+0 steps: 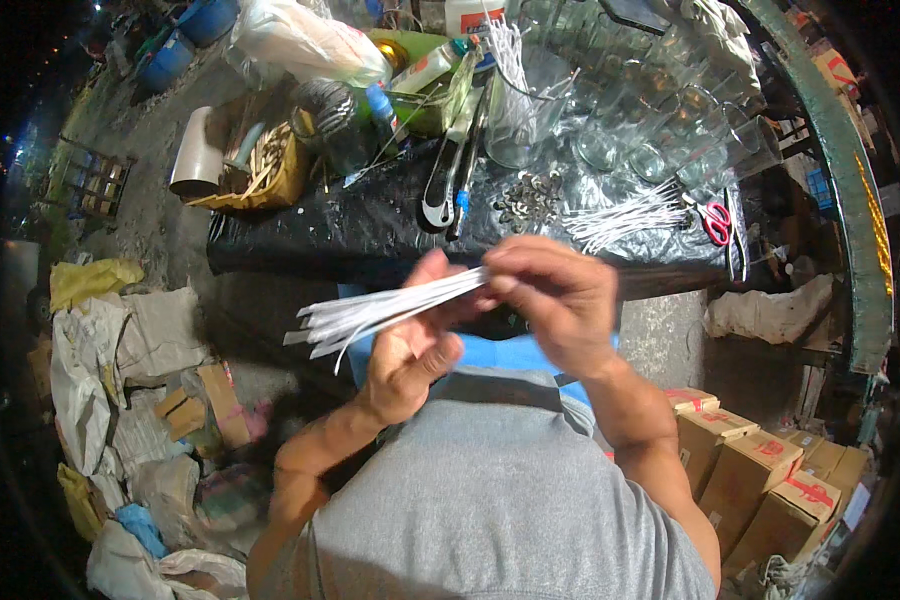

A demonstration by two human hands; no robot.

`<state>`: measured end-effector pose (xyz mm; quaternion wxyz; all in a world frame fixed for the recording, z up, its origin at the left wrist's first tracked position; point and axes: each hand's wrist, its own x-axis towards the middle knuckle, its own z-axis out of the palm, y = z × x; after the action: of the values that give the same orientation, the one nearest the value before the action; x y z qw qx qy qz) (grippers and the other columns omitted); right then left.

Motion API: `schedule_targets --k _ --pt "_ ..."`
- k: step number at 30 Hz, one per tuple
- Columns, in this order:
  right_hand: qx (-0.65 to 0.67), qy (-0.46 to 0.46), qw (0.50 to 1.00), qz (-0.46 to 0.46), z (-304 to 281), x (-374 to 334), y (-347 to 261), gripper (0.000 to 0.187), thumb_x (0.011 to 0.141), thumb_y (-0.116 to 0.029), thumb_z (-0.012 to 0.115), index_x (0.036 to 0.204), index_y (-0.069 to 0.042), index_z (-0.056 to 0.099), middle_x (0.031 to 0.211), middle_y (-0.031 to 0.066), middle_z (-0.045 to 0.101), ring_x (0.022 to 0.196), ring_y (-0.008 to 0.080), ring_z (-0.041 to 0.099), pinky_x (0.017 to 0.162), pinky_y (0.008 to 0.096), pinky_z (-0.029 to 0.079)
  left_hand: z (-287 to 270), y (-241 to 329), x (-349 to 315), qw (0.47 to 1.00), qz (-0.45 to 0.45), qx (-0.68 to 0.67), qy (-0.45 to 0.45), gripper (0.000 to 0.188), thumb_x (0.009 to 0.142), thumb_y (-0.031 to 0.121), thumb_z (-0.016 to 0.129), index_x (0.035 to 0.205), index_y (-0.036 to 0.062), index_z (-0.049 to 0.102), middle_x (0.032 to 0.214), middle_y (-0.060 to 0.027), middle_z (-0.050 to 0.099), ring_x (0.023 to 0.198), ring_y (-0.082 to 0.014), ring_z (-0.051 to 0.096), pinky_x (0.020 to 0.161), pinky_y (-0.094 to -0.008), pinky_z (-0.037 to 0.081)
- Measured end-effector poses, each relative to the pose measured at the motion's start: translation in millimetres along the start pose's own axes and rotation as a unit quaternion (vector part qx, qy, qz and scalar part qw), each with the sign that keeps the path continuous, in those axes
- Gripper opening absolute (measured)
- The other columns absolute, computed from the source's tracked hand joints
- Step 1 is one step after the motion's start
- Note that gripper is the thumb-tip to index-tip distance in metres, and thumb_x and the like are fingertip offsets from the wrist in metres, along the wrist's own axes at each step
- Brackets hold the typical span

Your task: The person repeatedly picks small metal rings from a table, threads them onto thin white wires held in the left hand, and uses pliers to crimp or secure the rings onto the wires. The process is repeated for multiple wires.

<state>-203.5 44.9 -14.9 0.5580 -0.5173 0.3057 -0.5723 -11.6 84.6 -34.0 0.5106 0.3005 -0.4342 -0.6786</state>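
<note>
A bundle of thin, stiff white wick-like strands (390, 308) is held in front of my chest, its loose ends fanning out to the left. Its right end is pinched between the thumb and fingers of my right hand (560, 295). My left hand (410, 350) is loosely cupped around the middle, with the strands crossing the palm between thumb and fingers. On the black-covered table (320, 235) beyond lies a pile of similar white strands (635, 215). Left of that pile are small, round, dark metal pieces (530, 197). Pink-handled scissors (715, 222) lie at the right.
Glass jars (650, 140) crowd the table's far right; one glass vessel (515, 135) holds upright white strands. Metal tongs (445, 190) and a basket of sticks (270, 175) are farther left. Cardboard boxes (750, 460) stand at my right, sacks (140, 340) at my left.
</note>
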Motion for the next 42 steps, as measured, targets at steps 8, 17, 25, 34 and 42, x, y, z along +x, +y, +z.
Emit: schedule_targets --k 8,17,25,34,42 --pt "-0.353 -0.165 0.908 -0.154 -5 33 -42 0.030 0.077 0.010 0.078 0.105 0.001 0.074 0.101 0.0152 0.074 0.087 0.0293 0.076 0.075 0.0359 0.063 5 73 13 0.744 0.271 0.610 -0.034 0.052 0.096 0.012 0.074 0.140 -0.0067 0.056 0.127 -0.0258 0.066 0.110 -0.0362 0.069 0.095 -0.0448 0.056" --pt "-0.608 -0.029 0.751 -0.254 37 122 3 0.049 0.090 -0.002 0.065 0.136 0.009 0.056 0.112 0.0272 0.067 0.086 0.0402 0.074 0.075 0.0462 0.060 -57 40 38 0.892 0.022 0.437 0.114 0.024 0.111 0.023 0.056 0.105 0.0009 0.065 0.069 -0.0003 0.056 0.057 -0.0059 0.049 0.052 -0.0253 0.040" --pt "-0.733 -0.044 0.634 -0.241 37 157 15 0.025 0.086 -0.005 0.065 0.108 0.007 0.066 0.105 0.0262 0.066 0.085 0.0387 0.074 0.072 0.0443 0.063 -64 38 41 0.939 0.029 0.315 0.139 0.025 0.110 0.025 0.060 0.103 0.0016 0.066 0.067 -0.0002 0.057 0.059 -0.0071 0.051 0.053 -0.0282 0.041" --pt "-0.732 -0.073 0.638 -0.227 29 162 18 0.030 0.083 -0.006 0.068 0.111 0.002 0.069 0.102 0.0194 0.067 0.090 0.0364 0.073 0.073 0.0450 0.062 -67 37 53 0.857 0.141 0.459 0.186 0.018 0.103 0.020 0.071 0.099 0.0028 0.069 0.074 0.0007 0.059 0.067 -0.0074 0.049 0.061 -0.0275 0.042" --pt "-0.663 -0.122 0.708 -0.211 30 143 13 0.019 0.077 -0.009 0.073 0.095 -0.002 0.075 0.090 0.0174 0.069 0.080 0.0386 0.074 0.069 0.0479 0.061 -77 46 54 0.786 0.187 0.549 0.215 0.020 0.097 0.019 0.078 0.099 0.0008 0.071 0.074 -0.0050 0.066 0.067 -0.0118 0.059 0.064 -0.0307 0.048"
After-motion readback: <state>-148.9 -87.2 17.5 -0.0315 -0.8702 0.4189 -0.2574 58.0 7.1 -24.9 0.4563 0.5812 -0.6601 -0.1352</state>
